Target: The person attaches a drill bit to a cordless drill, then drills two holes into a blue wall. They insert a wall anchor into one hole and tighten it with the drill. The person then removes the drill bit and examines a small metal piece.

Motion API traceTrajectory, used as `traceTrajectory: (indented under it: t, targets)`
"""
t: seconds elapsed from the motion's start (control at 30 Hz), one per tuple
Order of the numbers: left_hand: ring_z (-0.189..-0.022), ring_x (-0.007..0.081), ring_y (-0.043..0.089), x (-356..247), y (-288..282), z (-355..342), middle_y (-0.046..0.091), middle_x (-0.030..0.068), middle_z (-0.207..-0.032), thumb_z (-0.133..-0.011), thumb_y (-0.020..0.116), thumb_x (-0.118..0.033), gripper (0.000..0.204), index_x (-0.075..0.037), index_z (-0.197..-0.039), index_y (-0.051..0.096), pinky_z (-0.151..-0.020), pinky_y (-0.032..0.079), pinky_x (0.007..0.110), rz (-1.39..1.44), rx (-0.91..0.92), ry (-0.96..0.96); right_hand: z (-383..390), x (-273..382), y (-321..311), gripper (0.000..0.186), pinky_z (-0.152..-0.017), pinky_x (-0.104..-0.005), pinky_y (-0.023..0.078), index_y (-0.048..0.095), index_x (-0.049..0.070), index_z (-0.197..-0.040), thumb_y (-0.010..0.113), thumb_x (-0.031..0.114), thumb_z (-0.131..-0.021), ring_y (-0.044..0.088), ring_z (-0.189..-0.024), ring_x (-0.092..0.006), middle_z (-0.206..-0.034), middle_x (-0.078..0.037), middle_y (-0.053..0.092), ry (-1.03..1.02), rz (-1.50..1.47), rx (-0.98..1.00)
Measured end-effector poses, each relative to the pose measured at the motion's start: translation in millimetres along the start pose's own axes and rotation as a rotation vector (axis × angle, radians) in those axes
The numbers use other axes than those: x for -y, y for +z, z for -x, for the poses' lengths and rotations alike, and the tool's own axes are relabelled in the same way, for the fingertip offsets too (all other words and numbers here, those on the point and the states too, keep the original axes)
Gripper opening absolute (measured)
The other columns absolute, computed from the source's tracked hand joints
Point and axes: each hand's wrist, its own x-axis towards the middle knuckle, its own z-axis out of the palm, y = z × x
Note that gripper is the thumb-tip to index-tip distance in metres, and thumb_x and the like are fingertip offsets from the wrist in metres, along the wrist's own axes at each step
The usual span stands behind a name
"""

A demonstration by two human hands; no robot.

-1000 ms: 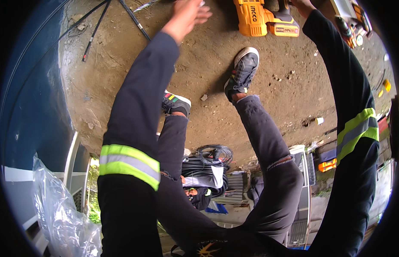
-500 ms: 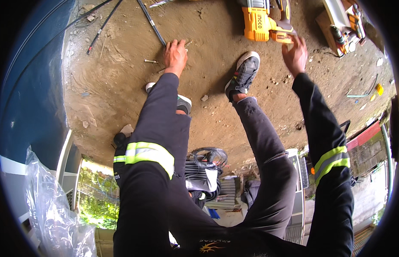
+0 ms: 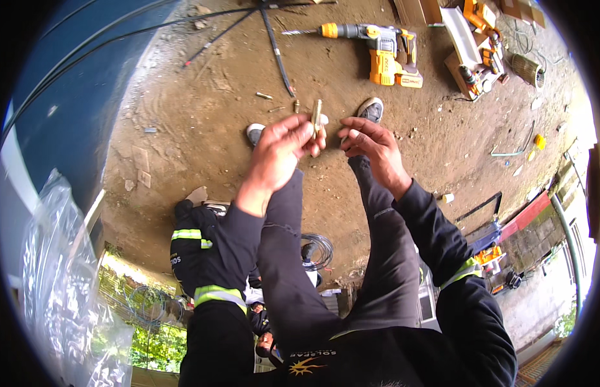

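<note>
My left hand [image 3: 284, 149] is raised over the dirt floor, its thumb and fingers closed around a brassy metal anchor bolt [image 3: 317, 115] held upright. Beside it, on the right, my right hand [image 3: 375, 143] has its thumb and fingertips pressed together; whatever small thing may lie between them is too dark to make out. The two hands are close but apart. Below them on the ground lies one similar bolt [image 3: 264, 95], with a second metal piece [image 3: 297, 106] near the tip of a black cable.
A yellow and grey rotary hammer [image 3: 384, 59] with a long bit lies ahead. Right of it is a box [image 3: 471, 71] with drills. Black cables [image 3: 274, 48] cross the ground at the far left, along a blue wall [image 3: 74, 97]. Another person's dark jacket [image 3: 193, 248] shows at left.
My left hand has risen from the ground with the anchor bolt. My right hand has left the rotary hammer's battery end and come in beside the left. The view has shifted.
</note>
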Motion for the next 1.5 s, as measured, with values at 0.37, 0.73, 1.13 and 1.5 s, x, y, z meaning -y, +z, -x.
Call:
traceTrajectory:
  t: [0.37, 0.73, 1.13, 1.5]
  targets:
    - [-0.106, 0.0153, 0.063, -154, 129, 282, 0.066, 0.01, -0.115, -0.096, 0.077, 0.0, 0.038, 0.01, -0.131, 0.064, -0.093, 0.051, 0.029, -0.813, -0.35, 0.586, 154, 135, 250, 0.027, -0.082, -0.0288, 0.057, 0.07, -0.002, -0.123, 0.076, 0.01, -0.1, 0.069, -0.09, -0.0136, -0.104, -0.006, 0.073, -0.304, -0.306, 0.419]
    - [-0.096, 0.0215, 0.068, -180, 195, 420, 0.07, 0.0195, -0.114, -0.089, 0.08, 0.008, 0.035, 0.008, -0.122, 0.068, -0.082, 0.057, 0.031, -0.947, -0.369, 1.034, 289, 157, 323, 0.027, -0.078, -0.0301, 0.059, 0.07, -0.006, -0.125, 0.073, 0.002, -0.099, 0.072, -0.085, -0.0164, -0.101, -0.011, 0.072, -0.473, -0.452, 0.544]
    - [-0.103, 0.0255, 0.068, -153, 312, 470, 0.068, 0.021, -0.117, -0.091, 0.076, 0.01, 0.032, 0.009, -0.122, 0.066, -0.09, 0.057, 0.036, -0.85, -0.305, 1.089, 395, 218, 271, 0.024, -0.08, -0.0308, 0.058, 0.072, -0.007, -0.124, 0.066, 0.006, -0.105, 0.072, -0.088, -0.0156, -0.104, -0.011, 0.074, -0.616, -0.391, 0.778]
    - [-0.09, 0.0227, 0.072, -132, 398, 515, 0.073, 0.0183, -0.106, -0.091, 0.081, 0.001, 0.026, 0.005, -0.115, 0.071, -0.075, 0.058, 0.029, -1.061, -0.22, 1.237, 478, 232, 243, 0.043, -0.072, -0.04, 0.06, 0.054, -0.01, -0.143, 0.054, 0.019, -0.111, 0.075, -0.078, -0.0273, -0.111, -0.029, 0.072, -0.236, -0.68, 1.315]
